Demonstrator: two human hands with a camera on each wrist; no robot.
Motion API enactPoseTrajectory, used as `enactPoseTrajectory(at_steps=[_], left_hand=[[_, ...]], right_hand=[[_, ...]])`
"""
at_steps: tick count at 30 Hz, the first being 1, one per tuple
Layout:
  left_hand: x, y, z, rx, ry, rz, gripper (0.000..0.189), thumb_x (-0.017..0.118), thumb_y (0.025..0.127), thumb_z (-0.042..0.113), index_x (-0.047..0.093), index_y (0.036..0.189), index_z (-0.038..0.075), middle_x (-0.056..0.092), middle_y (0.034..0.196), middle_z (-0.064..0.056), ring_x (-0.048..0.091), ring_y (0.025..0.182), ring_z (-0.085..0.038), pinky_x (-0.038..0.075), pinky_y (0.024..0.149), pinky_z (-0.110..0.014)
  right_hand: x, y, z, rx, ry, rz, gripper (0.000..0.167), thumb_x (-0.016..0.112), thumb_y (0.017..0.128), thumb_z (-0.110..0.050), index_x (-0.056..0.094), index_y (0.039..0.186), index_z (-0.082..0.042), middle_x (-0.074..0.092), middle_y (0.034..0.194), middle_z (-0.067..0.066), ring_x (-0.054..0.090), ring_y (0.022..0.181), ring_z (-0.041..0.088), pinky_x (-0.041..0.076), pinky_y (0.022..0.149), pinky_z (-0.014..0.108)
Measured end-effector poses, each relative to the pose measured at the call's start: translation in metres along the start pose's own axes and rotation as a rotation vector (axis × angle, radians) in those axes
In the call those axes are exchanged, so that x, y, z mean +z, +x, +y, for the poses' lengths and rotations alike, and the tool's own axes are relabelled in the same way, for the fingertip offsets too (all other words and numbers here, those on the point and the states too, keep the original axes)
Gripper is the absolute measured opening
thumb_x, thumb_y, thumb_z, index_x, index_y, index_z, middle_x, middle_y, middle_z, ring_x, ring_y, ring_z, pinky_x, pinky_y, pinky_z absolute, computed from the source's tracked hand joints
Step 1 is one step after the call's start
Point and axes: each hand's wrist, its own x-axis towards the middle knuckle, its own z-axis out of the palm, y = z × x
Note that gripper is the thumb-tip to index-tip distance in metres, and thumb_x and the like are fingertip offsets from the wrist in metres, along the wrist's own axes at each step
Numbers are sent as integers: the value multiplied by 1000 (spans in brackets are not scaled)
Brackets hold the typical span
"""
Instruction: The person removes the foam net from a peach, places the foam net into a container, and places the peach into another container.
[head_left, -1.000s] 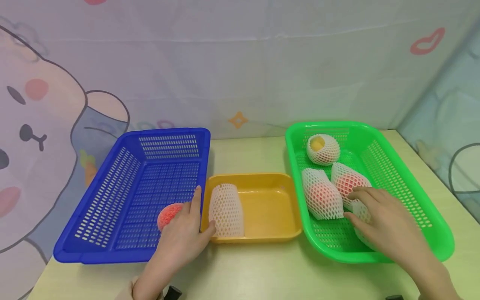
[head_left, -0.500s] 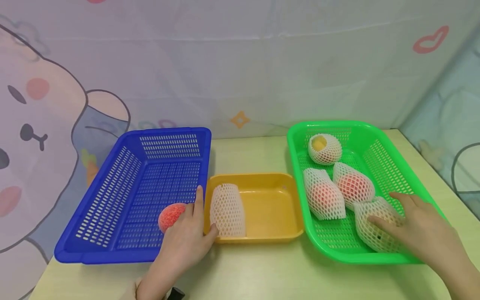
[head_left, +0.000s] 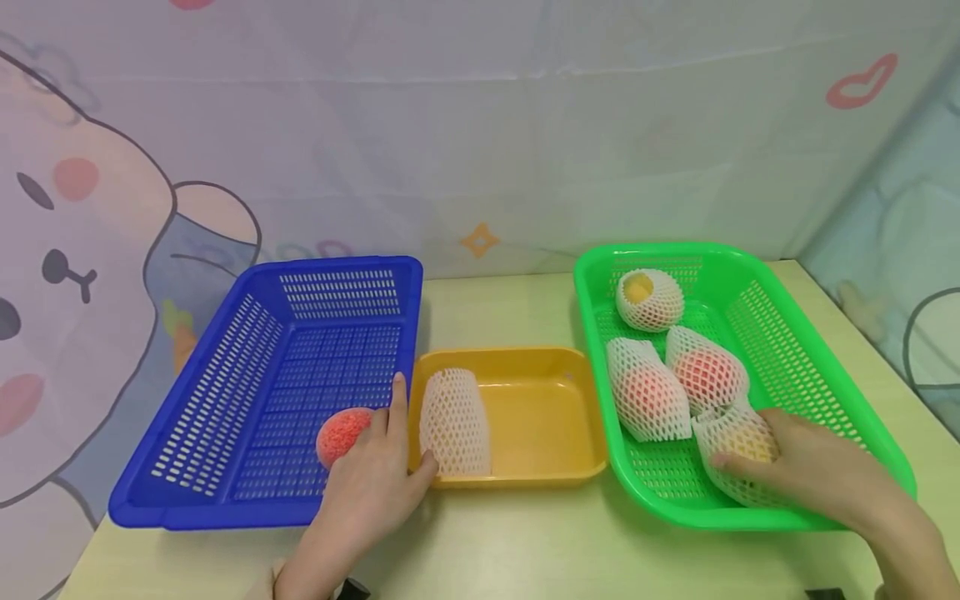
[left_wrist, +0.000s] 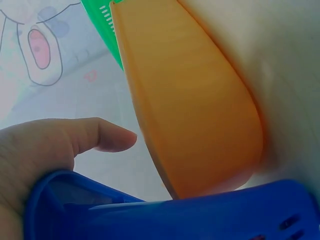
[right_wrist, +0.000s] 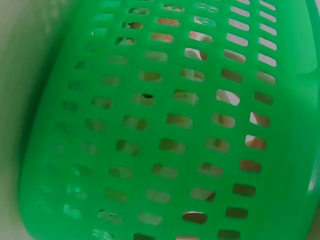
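Observation:
My right hand [head_left: 832, 467] is in the near right part of the green basket [head_left: 817, 333]. Its thumb and fingers grip a yellow fruit in a white foam net [head_left: 738, 446]. In the right wrist view, the green basket's slotted wall [right_wrist: 165, 120] hides most of the hand. My left hand [head_left: 371, 475] rests at the right rim of the blue basket [head_left: 187, 400], index finger straight along it, thumb outside. Beside its fingers lies a red rough-skinned round fruit [head_left: 341, 435], partly hidden by the hand. The left wrist view shows the left thumb [left_wrist: 112, 136] stretched above the blue rim.
Between the baskets stands a yellow tray [head_left: 532, 425] with an empty white foam net [head_left: 454, 423] at its left. Two red fruits in nets, a left one [head_left: 647, 390] and a right one [head_left: 705, 371], and another netted fruit [head_left: 651, 302] lie in the green basket.
My right hand moved right off the near netted fruit, then came back left and closed round it, shifting it slightly left. The left hand has stayed in place.

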Motion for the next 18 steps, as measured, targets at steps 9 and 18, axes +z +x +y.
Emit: enactPoseTrajectory(at_steps=[9,18], left_hand=[[1,-1,-1,20,5,38,89,60,87,36,9,155,9,56,126,-22,62,86,-29,53,58,-39],[3,0,-1,13,-2,40,89,60,88,37,9,155,9,54,131,-22,64,98,-35,56,66,-44]], right_hand=[[-1,5,-1,-64,-7,-56,98,72,72,-62,40,132,9,61,113,23,61,95,34,49,66,46],[3,6,2,-148,12,-19,92,81,67,-49,42,129,7,58,106,15,58,90,22,46,67,35]])
